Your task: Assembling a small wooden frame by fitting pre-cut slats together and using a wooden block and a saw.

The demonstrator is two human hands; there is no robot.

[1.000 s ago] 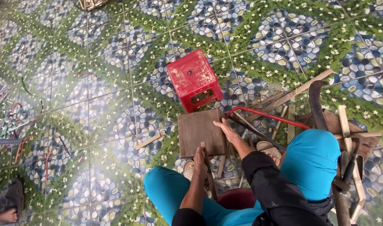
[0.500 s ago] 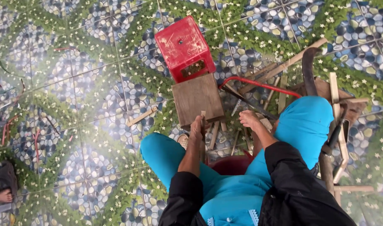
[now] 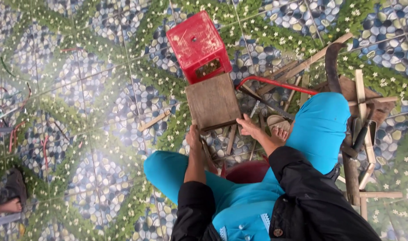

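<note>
Here my left hand (image 3: 193, 136) and right hand (image 3: 248, 126) grip the near edge of the square wooden board (image 3: 213, 101), fingers apparently curled under it, probably to steady it. Rough and brown, it lies flat against the glossy red plastic stool (image 3: 197, 44). Beside the board, a red-framed saw (image 3: 275, 85) and bamboo strips (image 3: 362, 116).

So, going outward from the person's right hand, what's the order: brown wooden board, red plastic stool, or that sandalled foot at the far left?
1. Wooden board: touching the right hand.
2. Red plastic stool: just beyond the board.
3. Sandalled foot: far left edge.
</note>
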